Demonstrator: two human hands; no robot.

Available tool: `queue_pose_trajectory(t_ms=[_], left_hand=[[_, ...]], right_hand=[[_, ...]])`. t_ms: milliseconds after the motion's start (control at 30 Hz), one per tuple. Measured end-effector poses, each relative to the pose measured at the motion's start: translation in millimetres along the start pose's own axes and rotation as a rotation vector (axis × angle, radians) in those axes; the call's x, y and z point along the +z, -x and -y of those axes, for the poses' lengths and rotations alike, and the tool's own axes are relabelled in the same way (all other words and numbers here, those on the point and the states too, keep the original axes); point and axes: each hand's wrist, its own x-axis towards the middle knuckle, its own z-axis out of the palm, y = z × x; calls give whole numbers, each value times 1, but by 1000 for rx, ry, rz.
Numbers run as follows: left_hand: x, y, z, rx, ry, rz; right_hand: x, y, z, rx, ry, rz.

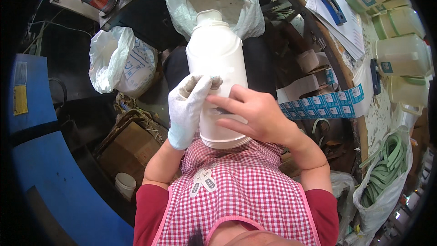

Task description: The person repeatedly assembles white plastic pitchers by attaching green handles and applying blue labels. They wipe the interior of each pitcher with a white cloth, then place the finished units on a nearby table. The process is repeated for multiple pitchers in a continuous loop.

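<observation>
A large white plastic jug point(217, 54) lies along my lap, its narrow neck pointing away and its wide ridged base towards me. My left hand point(189, 105), in a white glove with bared fingertips, is closed in a pinch over the jug's left side. Whatever it pinches is too small to make out. My right hand point(255, 114) is bare and reaches over the jug from the right, its fingers stretched and apart. Its index fingertip comes close to the left fingertips. A dark patch shows between the right fingers; I cannot tell whether it is shadow or an object.
An open white plastic bag point(248, 16) stands beyond the jug, another bag point(109, 59) at left. On the right bench point(337, 52) are a blue cutter point(330, 4), papers, a strip of blue labels point(318, 105) and several translucent containers point(403, 54). Green straps point(387, 168) fill a bag.
</observation>
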Motion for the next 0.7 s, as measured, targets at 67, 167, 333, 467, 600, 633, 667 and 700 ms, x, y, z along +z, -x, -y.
queue_pose_trajectory(t_ms=[67, 167, 333, 467, 600, 633, 667, 700], left_hand=[[-8, -3, 4, 0, -83, 11], [-20, -6, 12, 147, -120, -33], [-31, -23, 27, 274, -296, -18], [-36, -41, 31, 592, -723, -113], [-34, -56, 36, 757, -885, -161], [-32, -59, 39, 749, -890, -161], [-29, -60, 43, 761, -886, -168], [-29, -61, 46, 724, -922, -150]], right_hand=[[-4, -11, 0, 140, -195, -156], [4, -26, -17, 470, -578, -345], [29, -38, -50, 513, -776, -392], [27, -51, -46, 495, -577, -403], [26, -60, -51, 400, -278, -414], [29, -60, -55, 346, -265, -362], [35, -59, -59, 398, -210, -402], [39, -58, -61, 396, -178, -399]])
